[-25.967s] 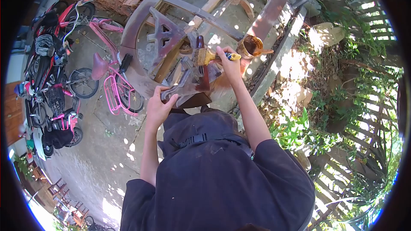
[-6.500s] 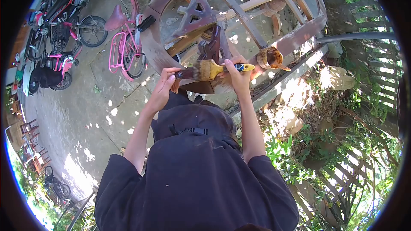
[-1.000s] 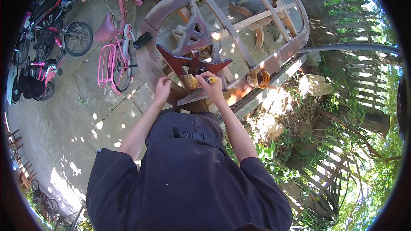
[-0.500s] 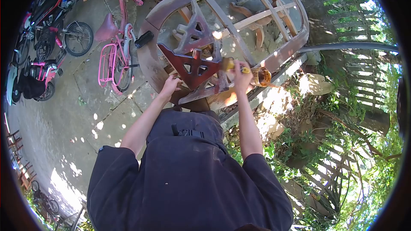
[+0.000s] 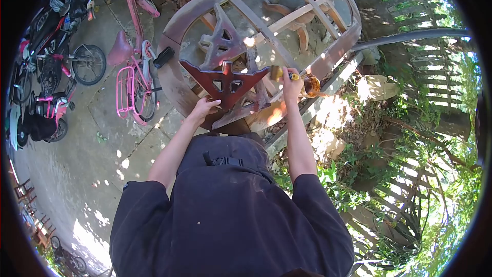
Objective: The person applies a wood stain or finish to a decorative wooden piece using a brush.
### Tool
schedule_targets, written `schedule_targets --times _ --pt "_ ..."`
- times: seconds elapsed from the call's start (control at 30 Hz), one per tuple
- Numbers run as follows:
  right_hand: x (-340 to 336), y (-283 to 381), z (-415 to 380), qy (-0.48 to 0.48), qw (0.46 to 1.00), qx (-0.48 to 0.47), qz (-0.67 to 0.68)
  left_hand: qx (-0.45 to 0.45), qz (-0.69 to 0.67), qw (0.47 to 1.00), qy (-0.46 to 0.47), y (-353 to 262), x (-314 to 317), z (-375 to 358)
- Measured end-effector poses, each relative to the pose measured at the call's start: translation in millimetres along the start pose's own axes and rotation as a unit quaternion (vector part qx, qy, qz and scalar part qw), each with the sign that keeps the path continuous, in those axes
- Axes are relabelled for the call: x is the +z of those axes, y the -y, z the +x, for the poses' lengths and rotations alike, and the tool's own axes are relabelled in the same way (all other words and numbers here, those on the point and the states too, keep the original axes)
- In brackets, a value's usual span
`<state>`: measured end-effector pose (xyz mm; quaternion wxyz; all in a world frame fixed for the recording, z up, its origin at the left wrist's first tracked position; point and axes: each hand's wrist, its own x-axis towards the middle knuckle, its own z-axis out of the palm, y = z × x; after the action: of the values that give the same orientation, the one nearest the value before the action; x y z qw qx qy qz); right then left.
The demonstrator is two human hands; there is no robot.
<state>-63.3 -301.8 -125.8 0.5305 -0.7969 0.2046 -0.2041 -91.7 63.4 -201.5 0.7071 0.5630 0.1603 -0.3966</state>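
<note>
head view: over there, the person's right hand (image 5: 293,86) is pinching the handle of a paintbrush (image 5: 277,73), its bristles pointing left, right by the right tip of a glossy red-brown wooden bracket (image 5: 228,100). from here you can't tell if they touch it. the left hand (image 5: 205,107) has its fingers loosely bent at the bracket's lower left edge; whether it grips the wood, you can't tell.

the bracket sits toward the near left end of a big oval wooden frame (image 5: 179,20), its two small openings side by side and a short stub rising between its arms. just beyond it is a duller purple-brown bracket (image 5: 236,46), and a greyish wooden bracket (image 5: 230,118) lies partly beneath it, by the frame's near edge. a brown-streaked pot (image 5: 310,86) stands at the frame's right edge, just beside the right hand. a pink bicycle (image 5: 137,28) is on the concrete floor (image 5: 102,138), out past the frame's left edge.
</note>
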Motion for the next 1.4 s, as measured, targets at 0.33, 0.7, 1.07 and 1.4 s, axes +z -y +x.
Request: schedule_targets --times 0.33,0.7,1.07,1.4 --pt "12.7 26.1 -41.1 0.176 0.949 0.166 0.204 0.014 -0.082 0.996 -0.021 -9.4 -17.1 4.5" --pt "-16.4 16.9 -16.6 -0.005 1.000 -0.002 -0.006 0.108 -0.059 0.984 -0.129 -25.2 -7.3 1.4" --pt "-24.1 72.3 -53.4 -0.010 0.998 0.000 0.060 0.234 0.100 0.932 -0.257 -109.0 66.1 -50.8" --pt "-57.1 133.0 -66.1 -0.114 0.991 0.017 0.066 0.361 0.418 0.811 -0.191 -216.7 114.4 -149.9"
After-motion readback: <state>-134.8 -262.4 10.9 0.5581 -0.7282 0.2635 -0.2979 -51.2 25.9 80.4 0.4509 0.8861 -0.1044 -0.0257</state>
